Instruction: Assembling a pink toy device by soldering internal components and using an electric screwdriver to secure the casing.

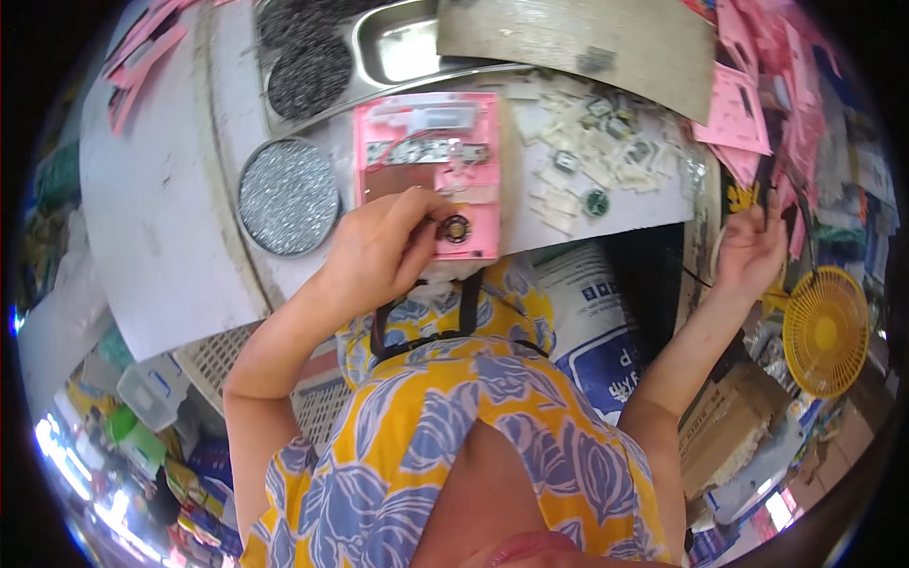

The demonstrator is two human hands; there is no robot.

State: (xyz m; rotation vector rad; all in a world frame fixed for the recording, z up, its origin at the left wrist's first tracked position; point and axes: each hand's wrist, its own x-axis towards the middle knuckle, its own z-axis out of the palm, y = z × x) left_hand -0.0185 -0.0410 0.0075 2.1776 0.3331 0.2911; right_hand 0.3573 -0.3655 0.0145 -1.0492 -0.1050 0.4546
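A pink plastic casing (483,189) lies open on the table before me, with a green circuit strip (426,151), red wires and a pale clear block inside. My left hand (379,246) rests over its lower left part, thumb and fingers closed at the edge of a round black part (456,229) with a ringed face. Far to the right, my right hand (751,251) is raised beside the table's edge. Its fingers are curled about a dark, slim, upright tool (765,178), whose exact kind I cannot make out.
A round tin of small silvery screws (289,196) stands left of the casing. Behind are a metal tray with dark pieces (308,80) and a metal sheet (578,33). Small white parts (606,151) lie right. Pink casings (734,109) and a yellow fan (826,331) crowd the right side.
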